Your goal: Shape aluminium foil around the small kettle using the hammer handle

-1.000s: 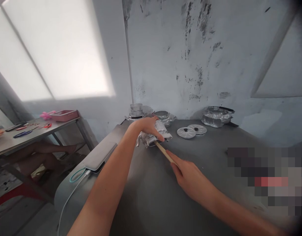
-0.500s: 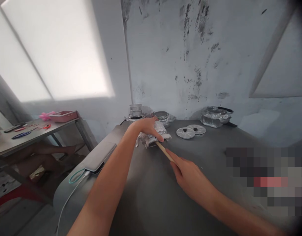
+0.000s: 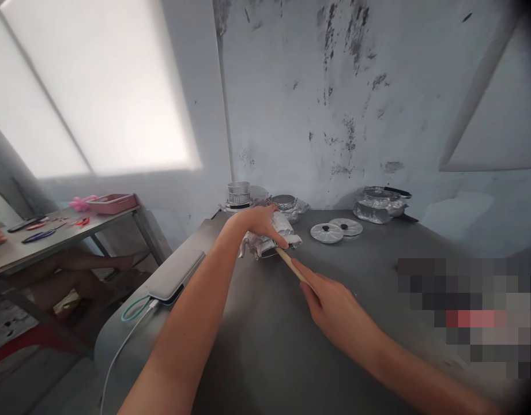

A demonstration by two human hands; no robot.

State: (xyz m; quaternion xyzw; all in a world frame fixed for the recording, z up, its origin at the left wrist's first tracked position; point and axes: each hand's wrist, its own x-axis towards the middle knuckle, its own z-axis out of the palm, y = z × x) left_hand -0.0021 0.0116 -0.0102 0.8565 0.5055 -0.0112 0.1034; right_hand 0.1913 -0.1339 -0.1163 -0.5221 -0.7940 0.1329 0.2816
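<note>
My left hand (image 3: 262, 223) is closed over a crumpled foil-covered pan (image 3: 267, 246), its thumb bent down at the near right side. The pan's dark rim shows under the foil, but the hand hides much of it. In my right hand (image 3: 332, 300), fingers closed, is a pale wooden stick (image 3: 290, 265). The stick points forward and left, its far end at the pan's near edge below my left thumb. That tip is hidden or too small to make out, so I cannot tell whether it goes inside.
Behind my left hand stand a metal steamer (image 3: 238, 193) and a foil-wrapped pot (image 3: 286, 203). Two glass lids (image 3: 327, 233) and another foil-wrapped pot (image 3: 373, 208) lie to the right. A power bank (image 3: 176, 276) with a cable sits left. A side table holds a pink basket (image 3: 113, 203).
The stick's far end and my right hand have shifted very slightly right. My left hand stays in place. At the far left, another person's hand reaches a little further into view.
</note>
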